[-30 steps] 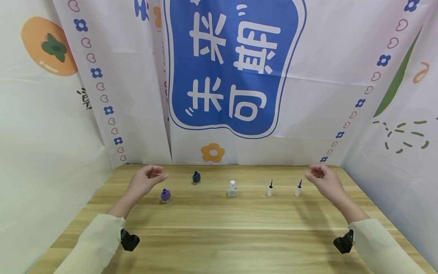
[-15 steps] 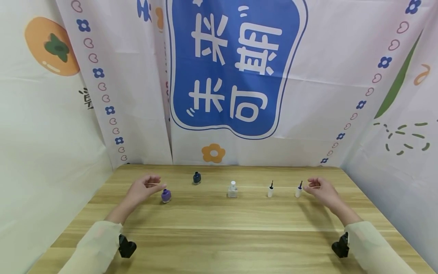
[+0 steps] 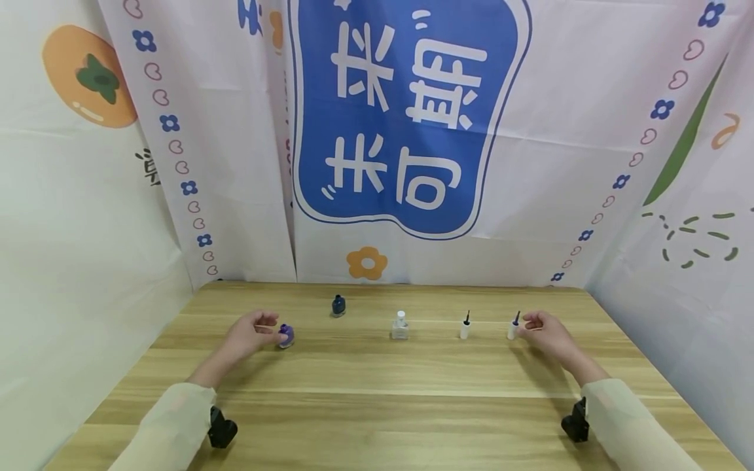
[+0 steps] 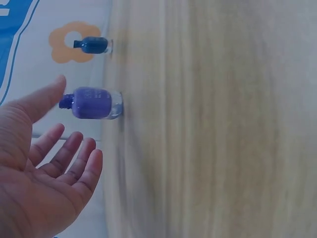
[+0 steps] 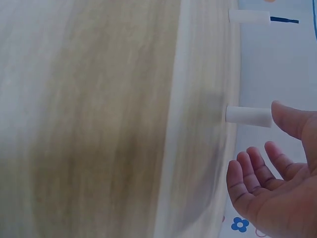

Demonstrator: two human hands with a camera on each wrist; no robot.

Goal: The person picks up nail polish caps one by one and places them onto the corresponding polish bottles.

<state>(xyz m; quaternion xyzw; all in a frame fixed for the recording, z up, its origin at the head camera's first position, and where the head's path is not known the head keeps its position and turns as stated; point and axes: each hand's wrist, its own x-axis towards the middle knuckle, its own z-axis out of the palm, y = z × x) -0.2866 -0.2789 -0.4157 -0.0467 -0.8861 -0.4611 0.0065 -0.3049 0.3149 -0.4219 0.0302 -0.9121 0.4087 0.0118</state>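
Note:
My left hand [image 3: 249, 335] is beside an uncapped bottle of purple nail polish [image 4: 94, 103]. In the left wrist view its thumb overlaps the bottle's neck, and the loosely bent fingers stand apart from the glass; contact is hard to tell. On the other side, my right hand [image 3: 548, 335] is at the rightmost white nail polish cap [image 5: 247, 116], which stands with its brush up. The right thumb covers that brush in the right wrist view, while the other fingers are spread below without gripping.
Behind the purple bottle stands a dark blue uncapped polish bottle [image 3: 338, 306]. A clear bottle with a white top [image 3: 400, 328] is mid-table, and a second white brush cap [image 3: 465, 328] is to its right. A printed cloth [image 3: 424, 258] hangs at the table's [image 3: 377, 418] back edge.
Both hands have come down toward the table, the left to the purple bottle and the right, also moving inward, to the rightmost brush cap. The bottles and caps stay in place.

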